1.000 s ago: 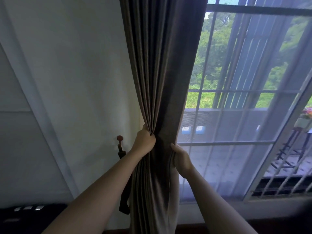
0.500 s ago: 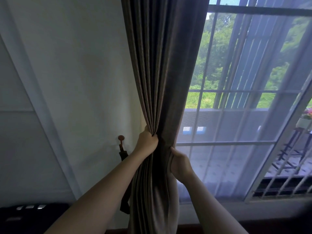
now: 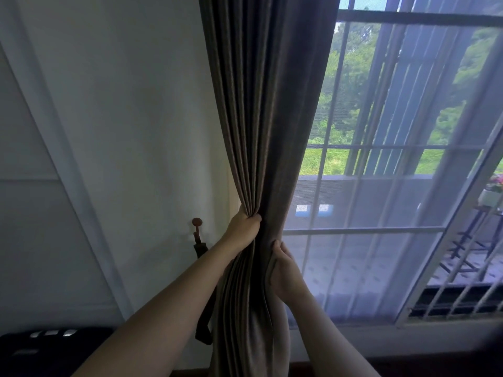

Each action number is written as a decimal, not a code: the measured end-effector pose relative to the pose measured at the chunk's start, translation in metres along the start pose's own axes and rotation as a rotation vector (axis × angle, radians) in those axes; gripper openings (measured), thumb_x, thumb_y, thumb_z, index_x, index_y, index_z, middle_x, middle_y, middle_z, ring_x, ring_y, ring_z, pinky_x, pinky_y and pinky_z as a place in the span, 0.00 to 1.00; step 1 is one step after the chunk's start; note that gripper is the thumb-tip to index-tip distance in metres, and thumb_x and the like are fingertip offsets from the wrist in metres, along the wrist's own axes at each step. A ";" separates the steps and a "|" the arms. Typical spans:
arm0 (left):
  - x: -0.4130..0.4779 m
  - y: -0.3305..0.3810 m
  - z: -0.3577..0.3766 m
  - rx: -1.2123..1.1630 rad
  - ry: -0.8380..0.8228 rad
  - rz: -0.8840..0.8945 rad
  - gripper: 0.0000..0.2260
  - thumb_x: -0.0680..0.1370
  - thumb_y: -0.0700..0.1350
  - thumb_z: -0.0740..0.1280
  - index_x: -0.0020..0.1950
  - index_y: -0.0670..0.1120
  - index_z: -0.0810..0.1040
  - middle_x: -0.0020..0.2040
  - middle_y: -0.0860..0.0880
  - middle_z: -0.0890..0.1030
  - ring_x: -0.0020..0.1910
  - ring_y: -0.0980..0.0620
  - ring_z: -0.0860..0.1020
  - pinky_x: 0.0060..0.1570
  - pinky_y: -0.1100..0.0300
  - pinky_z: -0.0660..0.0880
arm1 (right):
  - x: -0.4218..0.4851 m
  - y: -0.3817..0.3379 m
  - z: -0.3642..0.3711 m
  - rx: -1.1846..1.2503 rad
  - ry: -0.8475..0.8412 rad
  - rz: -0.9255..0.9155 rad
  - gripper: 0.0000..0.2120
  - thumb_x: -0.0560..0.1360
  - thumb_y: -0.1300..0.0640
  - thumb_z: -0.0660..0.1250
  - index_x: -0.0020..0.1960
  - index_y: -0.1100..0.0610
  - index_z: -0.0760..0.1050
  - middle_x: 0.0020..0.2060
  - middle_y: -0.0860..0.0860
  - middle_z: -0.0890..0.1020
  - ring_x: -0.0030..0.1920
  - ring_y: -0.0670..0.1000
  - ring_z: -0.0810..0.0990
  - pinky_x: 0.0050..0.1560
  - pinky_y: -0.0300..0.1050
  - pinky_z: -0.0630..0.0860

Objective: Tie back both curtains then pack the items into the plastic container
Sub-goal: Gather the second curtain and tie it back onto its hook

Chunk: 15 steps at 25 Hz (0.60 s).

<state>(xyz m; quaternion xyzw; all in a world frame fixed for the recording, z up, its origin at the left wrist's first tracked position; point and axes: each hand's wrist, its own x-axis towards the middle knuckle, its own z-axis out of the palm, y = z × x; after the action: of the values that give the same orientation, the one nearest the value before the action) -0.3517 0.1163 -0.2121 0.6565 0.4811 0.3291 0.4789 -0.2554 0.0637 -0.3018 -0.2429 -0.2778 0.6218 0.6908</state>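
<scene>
A dark brown pleated curtain (image 3: 261, 104) hangs at the left edge of the window, gathered into a narrow bundle. My left hand (image 3: 243, 227) grips the bundle's left folds at waist height. My right hand (image 3: 285, 270) clasps its right edge a little lower. A dark tieback strap (image 3: 202, 319) hangs from a round-headed wall hook (image 3: 197, 222) just left of the curtain, partly behind my left forearm. The plastic container and the items are out of sight.
A sheer white curtain (image 3: 381, 254) covers the barred window (image 3: 367, 148) to the right. White wall (image 3: 122, 118) stands to the left. A black object (image 3: 49, 346) with pale marks sits at the lower left. Potted flowers (image 3: 494, 190) stand outside at the right.
Both hands have drawn the curtain tighter. My right hand has shifted left and down along the bundle's edge, and my left hand has closed further around the folds.
</scene>
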 end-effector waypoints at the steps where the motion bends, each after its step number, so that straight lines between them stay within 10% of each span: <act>1: -0.001 0.001 -0.001 -0.017 -0.024 -0.019 0.22 0.78 0.43 0.57 0.73 0.46 0.64 0.67 0.47 0.73 0.64 0.46 0.72 0.68 0.50 0.67 | 0.001 -0.001 0.000 -0.029 -0.017 0.013 0.18 0.80 0.57 0.54 0.67 0.65 0.68 0.63 0.67 0.74 0.60 0.61 0.77 0.53 0.48 0.79; 10: -0.006 0.009 -0.009 0.039 -0.114 -0.025 0.12 0.66 0.49 0.66 0.45 0.44 0.78 0.43 0.44 0.80 0.44 0.47 0.78 0.45 0.58 0.73 | 0.021 -0.014 -0.002 -0.336 -0.160 0.179 0.14 0.75 0.55 0.59 0.56 0.59 0.78 0.54 0.61 0.80 0.58 0.60 0.77 0.66 0.58 0.68; 15: -0.005 0.008 -0.006 0.124 0.039 0.078 0.21 0.68 0.52 0.74 0.59 0.47 0.78 0.52 0.52 0.80 0.51 0.53 0.78 0.51 0.63 0.72 | 0.027 -0.015 -0.003 -0.419 -0.160 0.264 0.13 0.76 0.54 0.59 0.54 0.56 0.80 0.53 0.58 0.82 0.59 0.59 0.77 0.68 0.58 0.66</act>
<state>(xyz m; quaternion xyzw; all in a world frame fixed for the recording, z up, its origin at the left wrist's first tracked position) -0.3560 0.1124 -0.2021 0.6966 0.4839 0.3298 0.4145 -0.2400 0.0892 -0.2914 -0.3648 -0.4200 0.6527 0.5142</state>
